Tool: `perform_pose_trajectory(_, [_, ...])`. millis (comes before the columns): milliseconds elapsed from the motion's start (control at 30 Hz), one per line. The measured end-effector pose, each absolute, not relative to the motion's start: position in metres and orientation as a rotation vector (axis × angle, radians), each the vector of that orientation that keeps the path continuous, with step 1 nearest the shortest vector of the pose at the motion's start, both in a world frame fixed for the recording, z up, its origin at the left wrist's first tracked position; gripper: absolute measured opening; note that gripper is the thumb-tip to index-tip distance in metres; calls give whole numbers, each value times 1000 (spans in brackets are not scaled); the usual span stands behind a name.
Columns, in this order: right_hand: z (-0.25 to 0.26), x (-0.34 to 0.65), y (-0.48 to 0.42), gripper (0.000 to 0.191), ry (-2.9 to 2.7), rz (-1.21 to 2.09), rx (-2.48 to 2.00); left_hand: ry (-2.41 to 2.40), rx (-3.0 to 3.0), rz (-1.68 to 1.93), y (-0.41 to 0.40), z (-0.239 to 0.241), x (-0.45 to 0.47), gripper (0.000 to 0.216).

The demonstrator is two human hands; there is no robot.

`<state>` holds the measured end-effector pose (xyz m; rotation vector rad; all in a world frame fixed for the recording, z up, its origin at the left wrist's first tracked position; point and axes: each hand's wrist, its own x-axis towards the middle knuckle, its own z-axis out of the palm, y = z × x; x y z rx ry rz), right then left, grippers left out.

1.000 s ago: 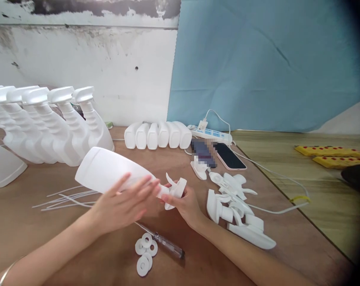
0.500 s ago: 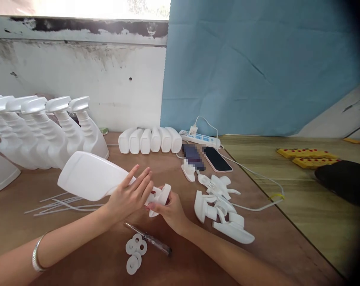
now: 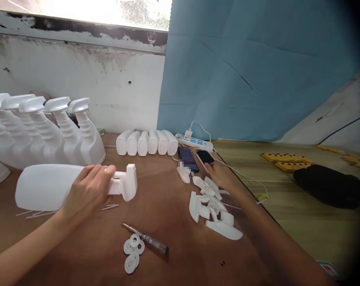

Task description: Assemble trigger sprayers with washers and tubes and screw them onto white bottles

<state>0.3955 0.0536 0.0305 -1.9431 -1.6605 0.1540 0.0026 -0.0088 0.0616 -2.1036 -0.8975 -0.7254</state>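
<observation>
My left hand is closed around the neck of a white spray bottle, which lies on its side above the table. The bottle's trigger head points right. My right hand reaches out to a pink-edged phone. Its fingers are stretched over the phone's near right part and hide that corner; the hand does not wrap round it. Close to my right forearm lie several loose white trigger heads. Thin white tubes lie partly under the bottle.
Several finished-looking spray bottles stand at the left. White bottles lie in a row by the wall. A screwdriver rests beside white washers. Another phone and a power strip with cords are at the back.
My right hand has left the trigger head and moved right to the phone. My left hand has carried the bottle left and lower, its head now upright at the right end.
</observation>
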Motion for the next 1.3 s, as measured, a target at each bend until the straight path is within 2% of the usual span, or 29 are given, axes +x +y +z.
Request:
perform_pose_trajectory(100, [32, 381, 46, 22, -1670, 125, -1939, -967, -2218, -590, -17, 58, 6, 36])
perform_pose_trajectory(200, [47, 334, 18, 24, -1729, 161, -1751, -1040, -2328, -578, -25, 57, 13, 45])
perform_pose_trajectory(267, [59, 295, -9, 25, -1789, 603, -1334, -1044, -2359, -659, -30, 58, 18, 52])
perform_pose_trajectory(333, [68, 259, -34, 37, -1797, 1170, -1037, -1016, -2347, -707, -35, 59, 24, 60])
perform_pose_trajectory(400, [71, 230, -51, 51, -1680, 1397, -845, -969, -2325, -682, -38, 60, 28, 67])
perform_pose_trajectory(467, [69, 211, -57, 44, -1551, 1471, -844, -941, -2316, -620, -41, 60, 31, 69])
perform_pose_trajectory(533, [64, 200, -54, 36, -1450, 1491, -868, -939, -2309, -570, -42, 60, 31, 70])
perform_pose_trajectory(833, [55, 196, -44, 29, -1362, 1505, -917, -935, -2378, -390, -37, 58, 28, 64])
perform_pose_trajectory(1033, [44, 195, -45, 23, -1172, 1637, -1052, -797, -2317, -367, -31, 54, 42, 45])
perform_pose_trajectory(1133, [49, 202, -41, 26, -1381, 1524, -1033, -815, -2305, -408, -28, 53, 43, 42])
perform_pose_trajectory(1233, [66, 238, -24, 38, -1657, 1415, -958, -888, -2298, -440, -28, 59, 36, 48])
perform_pose_trajectory(1267, [71, 257, -14, 42, -1781, 1246, -979, -913, -2293, -441, -28, 62, 31, 50])
perform_pose_trajectory(1300, [74, 280, -3, 42, -1851, 932, -1067, -937, -2285, -442, -29, 66, 26, 52])
